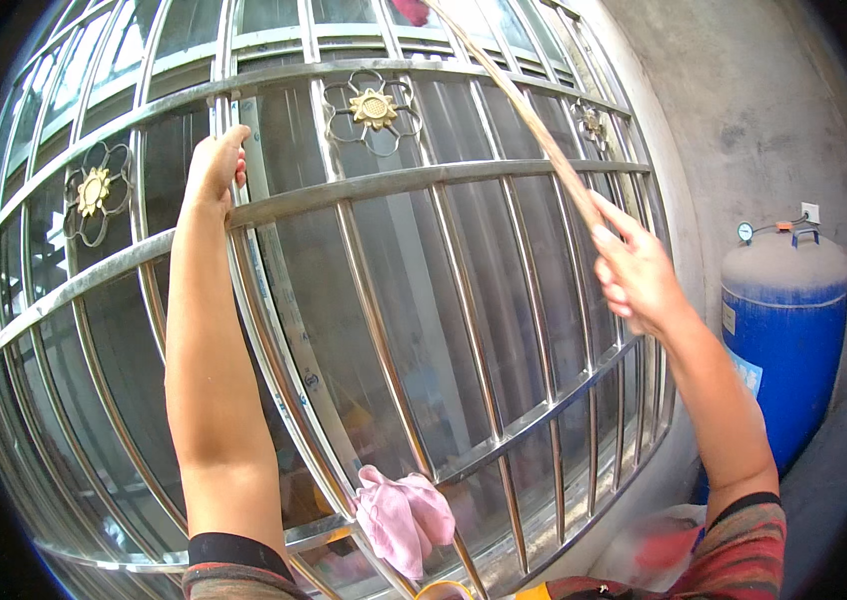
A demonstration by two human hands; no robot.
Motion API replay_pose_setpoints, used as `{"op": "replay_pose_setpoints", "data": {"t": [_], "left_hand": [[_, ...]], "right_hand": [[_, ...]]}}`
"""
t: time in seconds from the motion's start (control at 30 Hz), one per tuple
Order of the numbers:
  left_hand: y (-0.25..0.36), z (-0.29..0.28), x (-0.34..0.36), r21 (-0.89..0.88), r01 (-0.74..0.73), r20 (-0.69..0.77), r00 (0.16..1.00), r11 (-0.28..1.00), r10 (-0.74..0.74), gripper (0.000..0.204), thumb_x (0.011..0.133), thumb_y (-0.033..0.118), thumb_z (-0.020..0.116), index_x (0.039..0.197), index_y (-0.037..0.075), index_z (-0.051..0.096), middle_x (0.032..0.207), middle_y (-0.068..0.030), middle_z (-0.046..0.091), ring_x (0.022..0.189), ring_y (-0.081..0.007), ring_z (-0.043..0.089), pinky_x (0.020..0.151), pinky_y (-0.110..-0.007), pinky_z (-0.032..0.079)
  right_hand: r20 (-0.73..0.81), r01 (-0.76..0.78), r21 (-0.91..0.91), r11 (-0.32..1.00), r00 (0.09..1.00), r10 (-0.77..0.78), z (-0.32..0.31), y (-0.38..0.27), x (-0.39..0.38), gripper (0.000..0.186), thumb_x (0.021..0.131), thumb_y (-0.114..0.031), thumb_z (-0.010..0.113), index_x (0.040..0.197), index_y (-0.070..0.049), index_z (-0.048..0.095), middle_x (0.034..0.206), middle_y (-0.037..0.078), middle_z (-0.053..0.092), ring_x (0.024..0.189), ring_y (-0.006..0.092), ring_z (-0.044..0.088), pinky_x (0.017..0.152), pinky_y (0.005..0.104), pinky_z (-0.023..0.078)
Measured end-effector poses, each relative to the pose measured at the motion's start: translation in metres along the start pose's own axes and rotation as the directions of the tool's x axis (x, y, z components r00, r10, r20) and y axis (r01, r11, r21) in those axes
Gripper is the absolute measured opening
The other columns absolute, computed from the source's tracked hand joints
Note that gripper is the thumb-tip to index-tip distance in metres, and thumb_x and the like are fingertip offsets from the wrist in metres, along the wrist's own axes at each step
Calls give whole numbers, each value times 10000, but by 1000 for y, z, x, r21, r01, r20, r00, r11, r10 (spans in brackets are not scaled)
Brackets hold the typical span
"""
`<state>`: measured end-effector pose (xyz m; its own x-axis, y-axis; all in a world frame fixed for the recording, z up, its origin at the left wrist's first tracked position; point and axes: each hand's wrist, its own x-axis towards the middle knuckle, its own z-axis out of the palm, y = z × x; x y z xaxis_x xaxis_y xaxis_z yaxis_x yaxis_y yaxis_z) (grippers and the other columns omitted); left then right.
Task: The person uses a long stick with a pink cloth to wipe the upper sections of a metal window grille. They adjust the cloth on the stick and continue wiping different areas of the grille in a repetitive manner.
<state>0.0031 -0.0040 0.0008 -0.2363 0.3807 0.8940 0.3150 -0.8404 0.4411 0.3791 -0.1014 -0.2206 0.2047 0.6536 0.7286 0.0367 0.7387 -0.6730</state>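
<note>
My left hand [216, 168] is closed around an upright bar of a shiny metal window grille [289, 203], just above a cross rail. In my right hand [636, 268] is a long wooden stick [524, 105], gripped near its lower end. It slants up and to the left across the grille. Something red [411, 11] shows beside the stick's far end at the top edge; the frame cuts it off, so its kind is unclear. A pink cloth [402, 520] hangs over a low rail of the grille, apart from both hands.
Gold flower ornaments [374, 108] sit between the grille's rails. Glass window panes lie behind the bars. At the right, a blue tank [784, 340] with a gauge stands against a grey concrete wall [744, 120]. A red and whitish bundle [659, 548] lies low, near my right arm.
</note>
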Motion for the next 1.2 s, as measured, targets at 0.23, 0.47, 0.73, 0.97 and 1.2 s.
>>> {"op": "replay_pose_setpoints", "data": {"t": [0.23,0.47,0.73,0.97,1.2], "left_hand": [[-1,0,1,-34,-9,-13,1000,999,9,223,801,239,596,787,32,513,609,3,444,490,-78,399,456,-230,369],[-2,-3,3,-64,-22,58,998,998,26,234,787,241,605,766,25,517,598,-9,452,488,-96,408,464,-261,366],[0,-4,4,-20,9,71,997,1000,-8,248,805,267,598,740,45,509,583,5,432,486,-88,394,465,-250,362],[-2,-2,4,-50,-19,40,999,999,21,264,762,242,584,652,14,509,538,-36,450,444,-132,404,448,-302,343],[-3,-4,9,-27,20,82,996,999,-18,235,795,245,595,726,42,501,574,1,438,469,-88,402,443,-251,359]], "right_hand": [[-1,217,-27,976,976,-217,100,-25,104,530,960,-217,465,1436,-127,252,563,8,419,412,77,355,340,238,331],[-262,79,-434,898,942,-209,144,-79,190,290,930,-251,469,1192,-132,507,632,39,510,470,108,459,379,268,405],[-166,136,-277,951,968,-187,151,-67,161,258,934,-240,437,1145,-96,472,617,50,479,449,115,442,349,269,386],[-100,82,-185,979,990,-102,123,-13,53,514,973,-243,424,1449,-196,235,595,6,413,428,85,370,344,242,361],[9,-127,92,988,992,127,96,9,-75,526,981,-226,423,1458,-209,203,559,-2,388,384,77,347,331,243,344]]}}
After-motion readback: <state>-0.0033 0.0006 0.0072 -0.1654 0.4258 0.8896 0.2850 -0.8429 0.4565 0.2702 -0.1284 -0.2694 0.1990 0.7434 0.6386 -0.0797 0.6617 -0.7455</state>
